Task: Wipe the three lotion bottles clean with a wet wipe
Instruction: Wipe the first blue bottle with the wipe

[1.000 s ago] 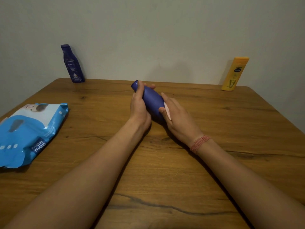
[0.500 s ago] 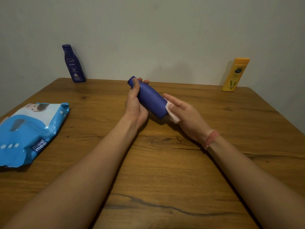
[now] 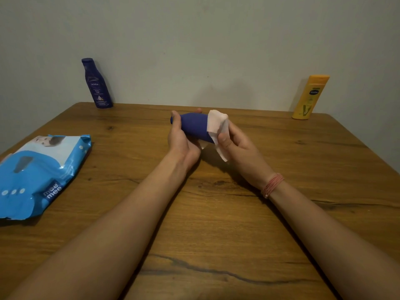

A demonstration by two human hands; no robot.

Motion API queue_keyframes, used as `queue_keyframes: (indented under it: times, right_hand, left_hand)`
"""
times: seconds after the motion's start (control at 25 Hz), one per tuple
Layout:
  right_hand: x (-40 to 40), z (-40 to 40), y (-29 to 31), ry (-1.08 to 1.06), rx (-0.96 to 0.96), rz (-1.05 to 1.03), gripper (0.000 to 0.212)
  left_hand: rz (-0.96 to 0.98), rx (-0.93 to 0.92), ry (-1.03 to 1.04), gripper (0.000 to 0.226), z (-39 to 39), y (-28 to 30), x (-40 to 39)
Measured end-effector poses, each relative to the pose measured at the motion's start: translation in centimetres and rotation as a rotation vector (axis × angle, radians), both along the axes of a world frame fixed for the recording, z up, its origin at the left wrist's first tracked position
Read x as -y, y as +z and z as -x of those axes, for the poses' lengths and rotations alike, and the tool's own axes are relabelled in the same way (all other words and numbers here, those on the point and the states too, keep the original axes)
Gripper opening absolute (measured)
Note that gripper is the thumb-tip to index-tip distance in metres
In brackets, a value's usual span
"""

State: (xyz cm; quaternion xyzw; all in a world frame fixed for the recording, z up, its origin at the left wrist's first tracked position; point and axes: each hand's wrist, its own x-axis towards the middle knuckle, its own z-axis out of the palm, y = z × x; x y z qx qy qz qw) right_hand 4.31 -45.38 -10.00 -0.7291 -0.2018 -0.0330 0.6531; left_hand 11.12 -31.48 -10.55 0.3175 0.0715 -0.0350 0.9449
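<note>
My left hand [image 3: 180,140] grips a dark blue lotion bottle [image 3: 194,126] and holds it nearly sideways above the table's middle, cap end to the left. A white wet wipe [image 3: 217,128] is draped over the bottle's right end, and my right hand [image 3: 237,146] pinches it there with the thumb on top. A second blue bottle with a Nivea label [image 3: 96,85] stands upright at the back left by the wall. A yellow bottle [image 3: 310,98] stands at the back right.
A blue pack of wet wipes [image 3: 36,174] lies at the left edge of the wooden table [image 3: 216,224]. A plain wall rises right behind the table's far edge.
The held bottle has turned from steeply tilted to nearly level. My right hand has brought the wipe from the bottle's base up over its right end, so more of the wipe shows.
</note>
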Motion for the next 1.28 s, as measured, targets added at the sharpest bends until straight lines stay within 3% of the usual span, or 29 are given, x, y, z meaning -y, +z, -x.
queue_keyframes:
  times: [0.16,0.4,0.6,0.76,0.88,1.04,1.16,1.28]
  right_hand:
    - [0.6,-0.2,-0.2,0.008,-0.013,-0.116,0.065]
    - [0.6,-0.2,-0.1,-0.097,0.029,-0.143,0.038]
    - [0.5,-0.1,-0.1,-0.12,0.074,-0.059,0.042]
    - [0.7,-0.4,-0.4,-0.161,-0.059,-0.166,0.041]
    - [1.2,-0.5,-0.5,-0.07,-0.197,-0.221,0.041]
    - [0.6,-0.3,-0.5,0.078,-0.217,-0.133,0.042]
    - [0.6,-0.3,-0.3,0.152,-0.317,-0.155,0.038]
    - [1.7,-0.5,0.0,0.323,-0.478,-0.237,0.051]
  left_hand:
    - [0.035,-0.051,-0.133,0.07,-0.2,-0.2,-0.2]
    - [-0.077,-0.004,-0.121,0.061,0.6,0.5,0.0]
    - [-0.146,-0.018,-0.15,0.073,0.2,0.1,-0.4]
    - [-0.237,0.061,-0.112,0.061,0.4,0.1,-0.4]
    - [-0.346,0.119,-0.201,0.054,0.9,0.4,-0.1]
    - [-0.402,0.293,-0.22,0.03,1.3,1.0,0.4]
    - [-0.596,0.433,-0.293,0.033,1.8,0.8,0.7]
    - [-0.518,0.424,-0.474,0.038,2.4,1.2,0.1]
